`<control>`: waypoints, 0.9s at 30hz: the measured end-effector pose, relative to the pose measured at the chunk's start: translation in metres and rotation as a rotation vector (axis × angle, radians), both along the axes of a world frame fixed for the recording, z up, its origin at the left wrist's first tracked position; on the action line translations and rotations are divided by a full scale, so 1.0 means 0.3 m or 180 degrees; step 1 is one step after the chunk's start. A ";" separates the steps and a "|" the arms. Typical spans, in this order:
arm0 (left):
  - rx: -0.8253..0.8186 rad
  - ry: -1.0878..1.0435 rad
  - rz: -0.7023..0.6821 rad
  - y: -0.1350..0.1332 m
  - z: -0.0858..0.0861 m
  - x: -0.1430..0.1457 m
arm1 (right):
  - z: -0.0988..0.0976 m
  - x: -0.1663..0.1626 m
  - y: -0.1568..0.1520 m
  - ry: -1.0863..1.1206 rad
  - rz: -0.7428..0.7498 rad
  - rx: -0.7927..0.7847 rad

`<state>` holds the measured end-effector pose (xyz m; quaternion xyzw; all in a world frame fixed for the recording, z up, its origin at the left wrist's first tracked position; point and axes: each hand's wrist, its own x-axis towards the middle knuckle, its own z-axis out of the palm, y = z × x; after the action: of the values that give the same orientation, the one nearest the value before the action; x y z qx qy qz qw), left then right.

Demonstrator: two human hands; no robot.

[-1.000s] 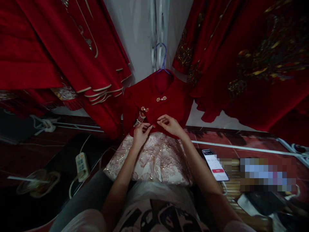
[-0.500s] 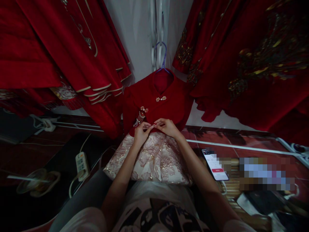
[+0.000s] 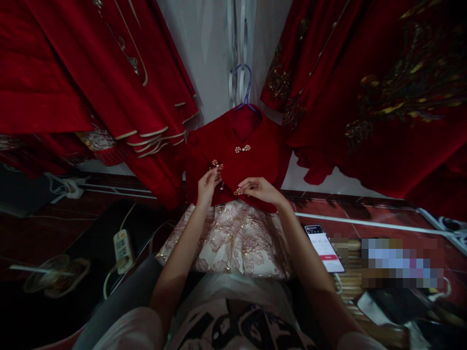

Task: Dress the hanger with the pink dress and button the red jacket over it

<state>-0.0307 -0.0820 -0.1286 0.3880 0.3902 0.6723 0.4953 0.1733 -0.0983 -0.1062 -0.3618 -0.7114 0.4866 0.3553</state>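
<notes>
A small red jacket [image 3: 255, 155] hangs on a purple hanger [image 3: 246, 82] in front of me, over a pale pink brocade skirt [image 3: 233, 240]. It has pearl clasps near the collar [image 3: 242, 148] and on the left side [image 3: 217, 165]. My left hand [image 3: 207, 186] rests against the jacket just below the side clasp, its fingers closed on the tassel hanging there. My right hand [image 3: 260, 188] pinches a small pearl clasp [image 3: 238, 192] at the jacket's lower front.
Large red embroidered garments hang at the left [image 3: 83, 78] and right [image 3: 368, 92]. A lit phone [image 3: 324, 248] lies on the red floor to my right. A power strip [image 3: 123, 250] and a plastic cup [image 3: 54, 276] lie at the left.
My hands were together at the lower clasp. The left hand has moved up to the side clasp and tassel, while the right hand stayed low, holding the lower clasp.
</notes>
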 end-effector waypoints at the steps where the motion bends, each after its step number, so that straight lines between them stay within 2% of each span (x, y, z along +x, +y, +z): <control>1: -0.0049 -0.0197 -0.0080 0.011 0.012 -0.001 | 0.004 0.004 -0.001 0.0002 0.0032 -0.0033; 4: -0.0218 -0.0606 -0.0271 0.036 0.034 -0.001 | 0.004 0.007 -0.001 -0.0003 0.0078 -0.0093; 8: -0.0355 -0.0825 -0.0381 0.054 0.042 0.002 | -0.005 0.001 0.002 0.0024 0.0099 -0.0082; 16: -0.0410 -0.0655 0.0049 0.062 0.047 0.022 | 0.003 -0.006 -0.004 -0.0014 0.0106 -0.0138; 18: -0.0488 -0.0563 0.0028 0.061 0.059 0.029 | 0.005 -0.005 -0.004 -0.0037 0.0091 -0.0156; 20: -0.0549 -0.0263 -0.0181 0.064 0.079 0.039 | 0.006 0.001 -0.003 -0.0036 0.0121 -0.0151; 22: -0.0311 0.0298 -0.0286 0.075 0.106 0.054 | 0.006 0.012 -0.002 -0.0040 0.0220 -0.0185; 27: 0.1169 0.2253 -0.0013 0.130 0.181 0.101 | 0.011 0.053 -0.008 -0.0143 0.0551 -0.0423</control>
<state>-0.0004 -0.0431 -0.0743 0.6786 0.4092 0.5546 0.2539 0.1892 -0.1006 -0.1028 -0.3326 -0.7139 0.5533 0.2711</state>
